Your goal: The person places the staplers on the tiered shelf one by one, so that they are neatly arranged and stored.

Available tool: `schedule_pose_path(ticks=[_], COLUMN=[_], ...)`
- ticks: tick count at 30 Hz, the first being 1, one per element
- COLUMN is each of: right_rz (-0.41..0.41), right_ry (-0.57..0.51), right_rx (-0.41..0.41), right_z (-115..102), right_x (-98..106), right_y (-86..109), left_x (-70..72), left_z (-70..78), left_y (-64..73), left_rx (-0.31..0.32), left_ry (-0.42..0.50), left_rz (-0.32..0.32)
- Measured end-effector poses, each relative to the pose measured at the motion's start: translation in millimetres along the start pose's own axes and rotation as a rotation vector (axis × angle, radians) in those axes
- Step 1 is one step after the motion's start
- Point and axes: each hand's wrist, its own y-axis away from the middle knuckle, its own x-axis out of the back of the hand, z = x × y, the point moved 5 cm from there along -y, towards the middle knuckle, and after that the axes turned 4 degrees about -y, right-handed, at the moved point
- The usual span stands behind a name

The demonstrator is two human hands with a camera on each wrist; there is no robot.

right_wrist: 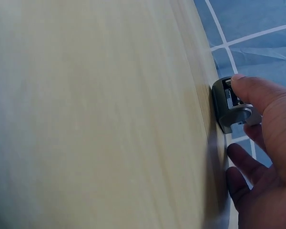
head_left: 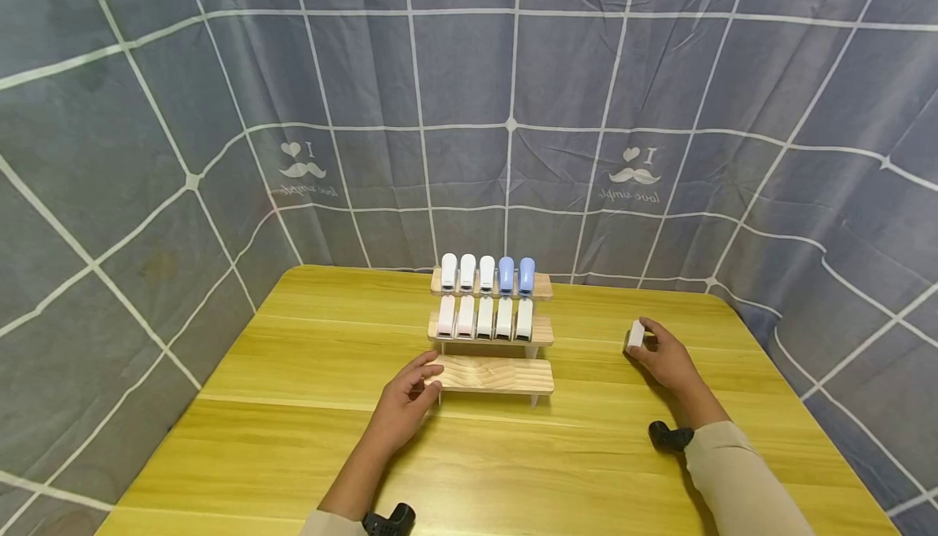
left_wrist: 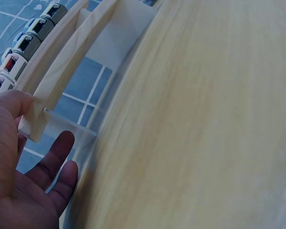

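Observation:
On the right of the table my right hand pinches a small stapler between thumb and fingers. The right wrist view shows that stapler's dark grey body and metal parts at the table surface. My left hand grips the left end of the lowest board of a three-tier wooden stand, thumb and a finger on the board and other fingers loose below it. White staplers stand in a row on the middle tier. The top tier holds white staplers and two blue staplers.
The stand has clear side supports and stands toward the back of a yellow wood-grain table. Behind and at both sides hangs a grey curtain with white grid lines. A black strapped device sits on each wrist.

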Motion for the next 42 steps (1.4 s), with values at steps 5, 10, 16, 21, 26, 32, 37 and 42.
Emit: schedule_pose_path(ticks=[5, 10, 16, 21, 26, 32, 37, 42], right_rz=[0.020, 0.049, 0.091, 0.128, 0.159, 0.178, 0.180, 0.183], right_ry=[-0.032, -0.056, -0.076, -0.092, -0.098, -0.114, -0.131, -0.165], right_rx=[0.010, 0.046, 0.097, 0.158, 0.209, 0.297, 0.339, 0.376], right_z=[-3, -13, -30, -44, -55, -73, -88, -106], right_x=[0, 1, -2, -6, -10, -14, -19, -23], right_y=[3.3, 8.9, 14.5, 18.6, 22.1, 25.5, 28.6, 31.3], left_x=[0.1, 0.7, 1.2, 0.9, 0.5, 0.7, 0.3, -0.1], left_z=[0.5, 1.2, 1.4, 0.1, -1.2, -1.2, -1.4, -1.7], left_y=[-0.2, 0.8, 2.0, 1.3, 1.0, 0.7, 0.7, 0.6], left_rx=[-0.003, -0.001, 0.006, 0.007, 0.006, 0.001, 0.000, -0.003], left_ry=[0.000, -0.002, -0.005, -0.003, -0.003, -0.007, -0.008, -0.007], left_rz=[-0.002, -0.007, 0.000, 0.004, -0.003, -0.008, -0.012, -0.008])
